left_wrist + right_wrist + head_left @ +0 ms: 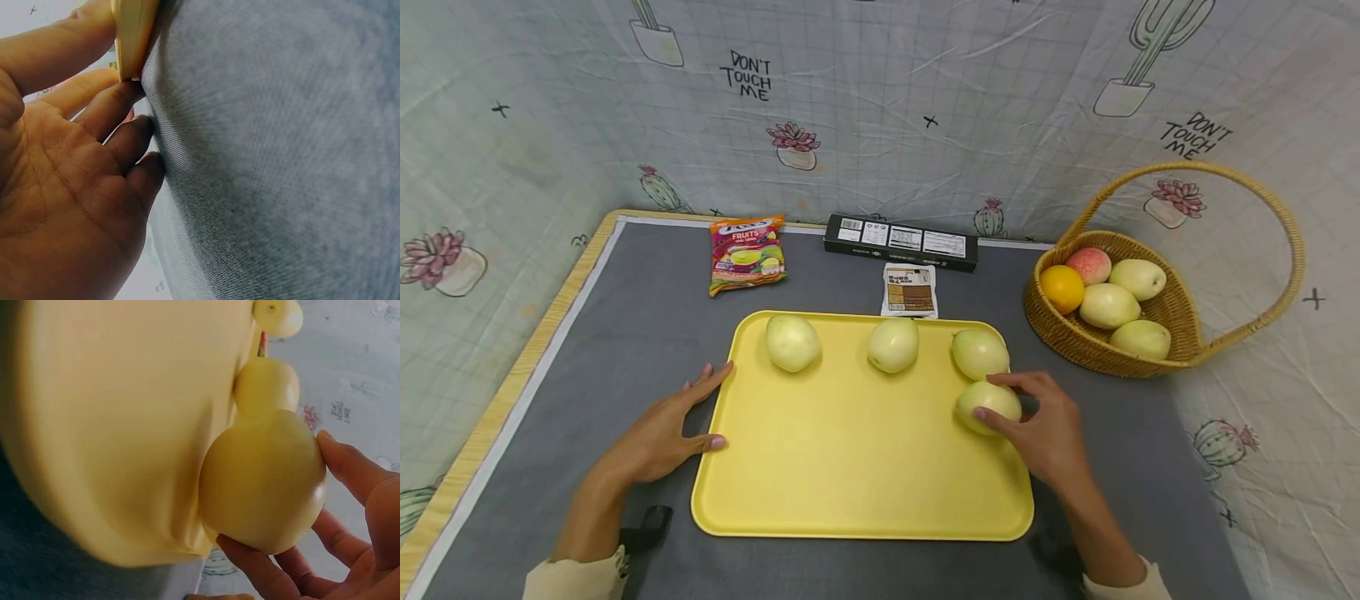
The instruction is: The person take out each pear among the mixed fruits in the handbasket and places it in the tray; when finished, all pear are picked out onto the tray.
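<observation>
Nearest: sleeves (576, 577) cut off at bottom edge. Left hand (651, 437), fingers extended, touches left rim of yellow tray (850, 467); dark item (647, 530) by that wrist, can't make out. Right hand (1052, 429) grips pale green fruit (981, 398), tray's right side, partly hidden by fingers. Three more fruits (793, 342) along far rim. Behind, on table (658, 267): white packet (910, 289), snack bag (747, 254), black box (901, 242), fine print unreadable. Right: wicker basket (1097, 358) with fruit, bottom mostly hidden.

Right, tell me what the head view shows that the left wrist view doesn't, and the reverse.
Only the head view: the basket, and the right hand gripping a fruit. Only the left wrist view: the palm side of the left hand. Both: that hand at the edge of the tray, and the grey cloth.
</observation>
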### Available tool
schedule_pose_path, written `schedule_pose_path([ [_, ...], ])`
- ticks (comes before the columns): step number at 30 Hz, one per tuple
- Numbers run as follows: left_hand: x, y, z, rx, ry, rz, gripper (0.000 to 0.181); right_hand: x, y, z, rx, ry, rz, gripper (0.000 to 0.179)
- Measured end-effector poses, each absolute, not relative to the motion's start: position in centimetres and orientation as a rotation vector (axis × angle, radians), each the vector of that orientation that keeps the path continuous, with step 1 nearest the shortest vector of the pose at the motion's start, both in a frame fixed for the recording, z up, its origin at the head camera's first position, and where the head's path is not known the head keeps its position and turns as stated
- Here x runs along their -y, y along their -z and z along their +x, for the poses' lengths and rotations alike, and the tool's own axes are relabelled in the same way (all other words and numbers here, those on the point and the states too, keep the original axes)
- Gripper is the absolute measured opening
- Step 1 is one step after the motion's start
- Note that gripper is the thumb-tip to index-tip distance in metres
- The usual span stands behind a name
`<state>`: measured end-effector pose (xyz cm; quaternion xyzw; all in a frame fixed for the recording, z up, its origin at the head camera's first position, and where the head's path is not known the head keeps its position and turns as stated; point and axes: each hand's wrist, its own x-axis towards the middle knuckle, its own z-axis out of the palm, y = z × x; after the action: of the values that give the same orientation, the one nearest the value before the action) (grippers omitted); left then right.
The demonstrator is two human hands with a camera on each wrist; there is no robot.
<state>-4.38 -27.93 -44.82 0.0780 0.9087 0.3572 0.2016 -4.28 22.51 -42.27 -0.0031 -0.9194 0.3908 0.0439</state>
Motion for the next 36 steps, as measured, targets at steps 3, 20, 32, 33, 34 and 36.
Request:
schedule_pose_path([
  [3,27.91,44.81,-4.37,-2.536,-0.989,0.208,0.11,-22.45,42.58,-4.38,2.826,-1.173,-0.019,0.045],
  [20,27.98,44.82,-4.43,-2.533,-0.963,0.189,0.111,-22.38,42.77,-4.69,2.821,-1.135,0.026,0.052],
  [32,27.75,44.79,-4.44,-2.531,-0.96,0.174,0.112,-22.65,42.43,-4.61,2.804,-1.211,0.029,0.054],
  [33,27.74,44.79,-4.47,-2.53,-0.96,0.172,0.112,-22.7,42.41,-4.61,2.802,-1.226,0.025,0.054],
  [34,27.73,44.8,-4.47,-2.53,-0.961,0.169,0.112,-22.75,42.37,-4.63,2.799,-1.238,0.021,0.055],
  [36,27.72,44.81,-4.48,-2.528,-0.963,0.166,0.112,-22.88,42.3,-4.67,2.794,-1.253,0.014,0.055],
])
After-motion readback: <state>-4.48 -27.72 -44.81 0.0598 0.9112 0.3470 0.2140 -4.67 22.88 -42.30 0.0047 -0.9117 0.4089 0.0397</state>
